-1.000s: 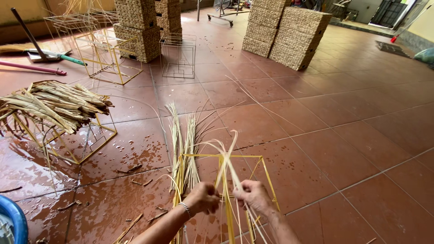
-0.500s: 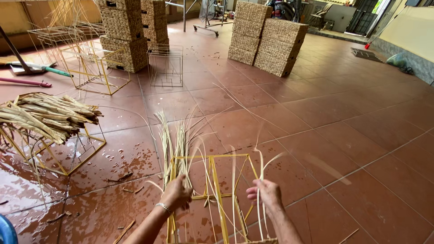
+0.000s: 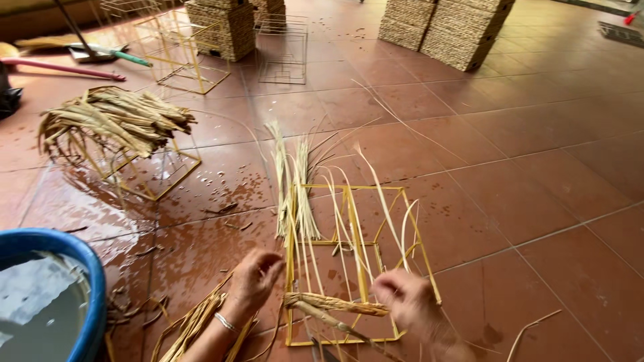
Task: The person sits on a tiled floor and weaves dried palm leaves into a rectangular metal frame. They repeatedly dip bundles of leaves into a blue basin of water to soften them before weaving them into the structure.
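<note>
A yellow wire frame (image 3: 409, 214) lies on the wet red tile floor in front of me, with several pale straw strands (image 3: 298, 194) threaded along its left side and fanning upward. My left hand (image 3: 256, 278) pinches strands at the frame's left edge. A twisted band of straw (image 3: 335, 306) runs across the frame's lower part to my right hand (image 3: 408, 300), whose fingers are closed on that band's end. A thin bracelet shows on my left wrist.
A blue tub of water (image 3: 80, 268) sits at the lower left. A straw bundle (image 3: 117, 121) rests on another yellow frame. Loose straw (image 3: 191, 328) lies by my left arm. Empty wire frames (image 3: 282, 50) and stacked woven baskets (image 3: 463, 30) stand farther back, with long-handled tools (image 3: 100, 53).
My view has tilted down and closer, bringing the blue tub into sight. Both hands have dropped to the frame's lower part, and a twisted straw band now runs between them.
</note>
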